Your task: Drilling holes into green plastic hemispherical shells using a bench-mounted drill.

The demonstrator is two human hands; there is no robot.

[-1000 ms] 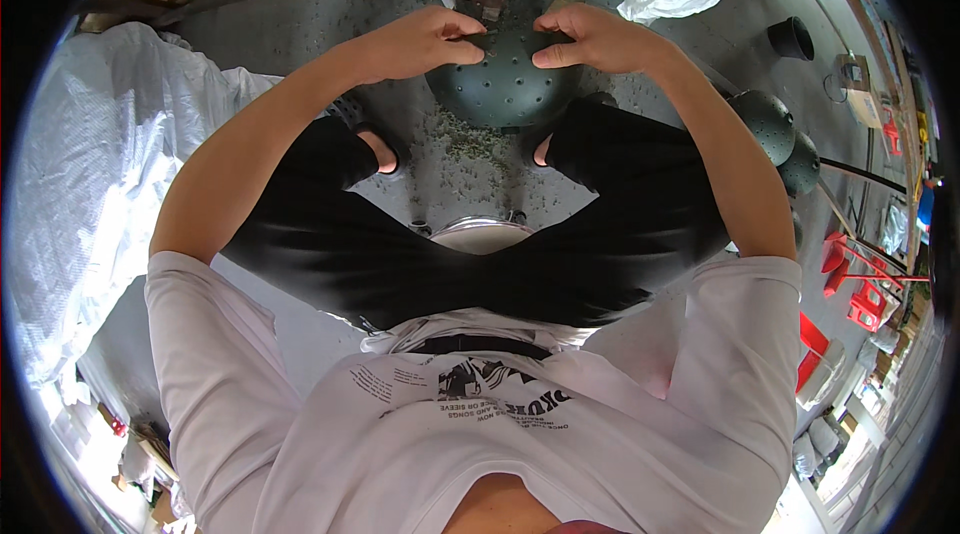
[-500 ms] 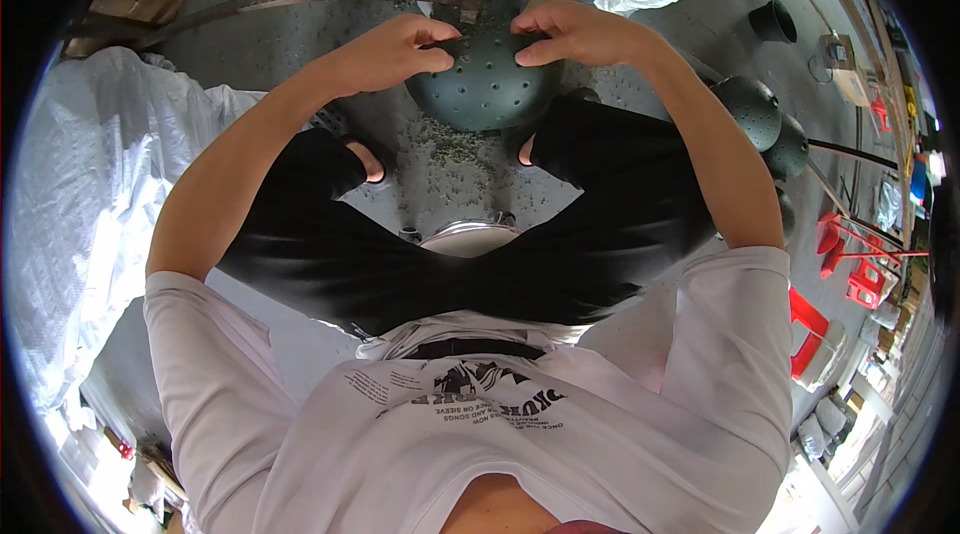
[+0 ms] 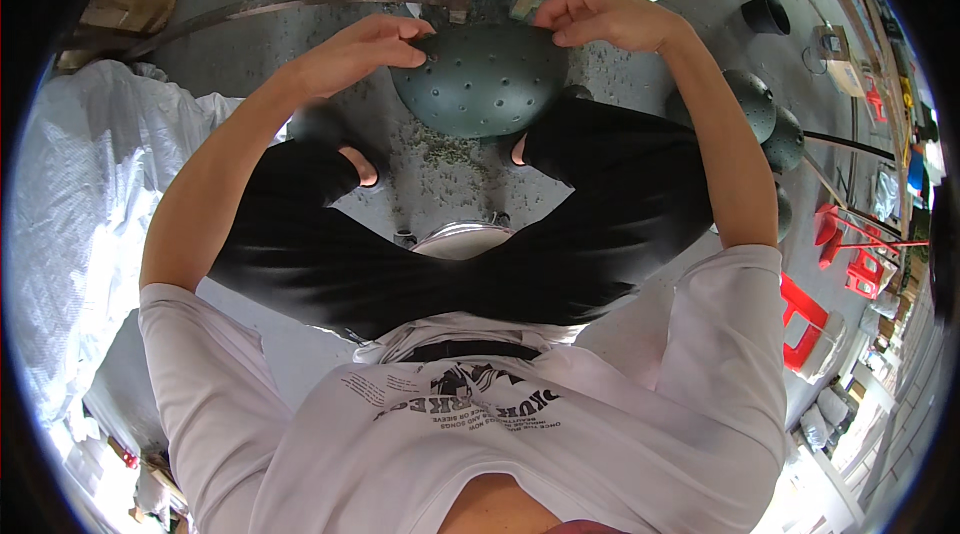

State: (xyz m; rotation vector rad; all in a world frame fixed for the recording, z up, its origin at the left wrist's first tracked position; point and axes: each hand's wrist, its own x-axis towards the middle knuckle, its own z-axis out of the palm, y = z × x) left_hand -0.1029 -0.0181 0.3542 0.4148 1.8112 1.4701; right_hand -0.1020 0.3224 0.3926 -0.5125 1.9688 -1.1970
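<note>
Watching remotely, I see a dark-green, pitted, dome-shaped shell (image 3: 482,84) just ahead of two dark-shod feet (image 3: 362,170). The left hand (image 3: 375,44) and right hand (image 3: 606,18) pinch its upper edge at opposite sides. Its visible face looks pitted throughout already; what is left I cannot tell. Greenish shavings (image 3: 450,151) litter the grey floor (image 3: 725,46).
</note>
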